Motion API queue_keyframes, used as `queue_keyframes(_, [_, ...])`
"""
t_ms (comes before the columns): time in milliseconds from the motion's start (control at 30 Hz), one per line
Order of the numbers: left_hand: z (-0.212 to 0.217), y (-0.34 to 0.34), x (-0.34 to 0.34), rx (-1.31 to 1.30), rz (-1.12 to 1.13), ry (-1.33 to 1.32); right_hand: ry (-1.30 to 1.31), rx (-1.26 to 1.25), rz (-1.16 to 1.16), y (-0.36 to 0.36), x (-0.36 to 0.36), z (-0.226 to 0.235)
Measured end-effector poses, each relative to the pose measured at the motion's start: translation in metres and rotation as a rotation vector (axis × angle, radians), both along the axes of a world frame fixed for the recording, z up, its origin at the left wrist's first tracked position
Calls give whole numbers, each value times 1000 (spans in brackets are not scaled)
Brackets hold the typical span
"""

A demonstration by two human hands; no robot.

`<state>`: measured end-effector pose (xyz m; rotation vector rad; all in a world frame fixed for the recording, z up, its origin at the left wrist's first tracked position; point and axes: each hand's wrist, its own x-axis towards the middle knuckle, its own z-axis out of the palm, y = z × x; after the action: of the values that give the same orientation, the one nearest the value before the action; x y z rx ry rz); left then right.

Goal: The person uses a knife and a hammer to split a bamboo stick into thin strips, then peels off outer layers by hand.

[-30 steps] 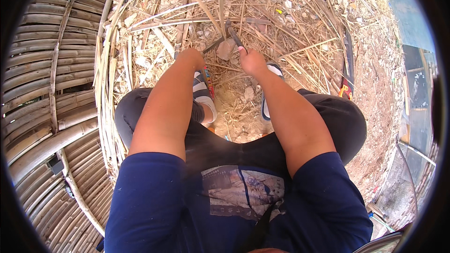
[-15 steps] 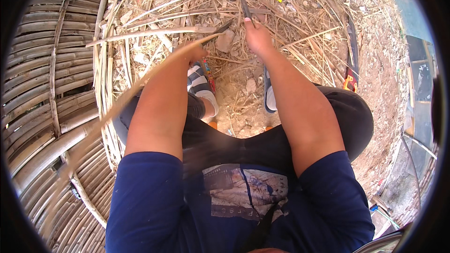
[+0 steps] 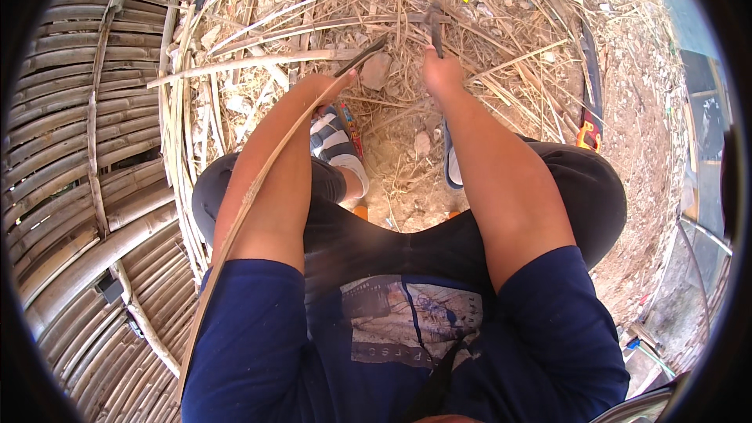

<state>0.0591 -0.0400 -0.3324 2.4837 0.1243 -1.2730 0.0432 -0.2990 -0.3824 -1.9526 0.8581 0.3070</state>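
Observation:
My left hand (image 3: 325,88) is closed at the front of my left foot. A long, thin bamboo strip (image 3: 258,182) runs from it back along my forearm to my sleeve. Past the fingers juts a dark, narrow, blade-like piece (image 3: 363,53); whether it belongs to the strip, I cannot tell. My right hand (image 3: 442,74) is wrapped round the handle of a hammer (image 3: 435,27), held out ahead of my right foot. Its dark head is blurred. Between the hands, beside the blade-like piece, lies a flat stone (image 3: 376,70).
Split bamboo pieces (image 3: 258,60) and straw litter the ground ahead. A bamboo slat structure (image 3: 59,110) stands along the left. To the right lies a saw (image 3: 589,135) with a red and orange handle. My sandalled foot (image 3: 333,145) is near the left hand.
The bamboo strip has swung rightward, from outside my left arm onto it. My right hand has shifted slightly right and nearer, and the hammer head has come down and to the right.

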Motion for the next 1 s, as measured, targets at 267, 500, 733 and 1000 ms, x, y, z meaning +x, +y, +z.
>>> queue_keyframes(267, [0, -2, -1, -23, 235, -24, -29, -106, -264, -8, 6, 15])
queue_keyframes(500, [1, -1, -4, -10, 311, 20, -657, -427, 605, 39, -14, 46])
queue_keyframes(733, [8, -2, -4, -8, 167, -13, -828, -269, 837, 53, -19, 39])
queue_keyframes(1000, [3, 7, -7, -38, 251, -3, -820, -244, 918, 74, -21, 53])
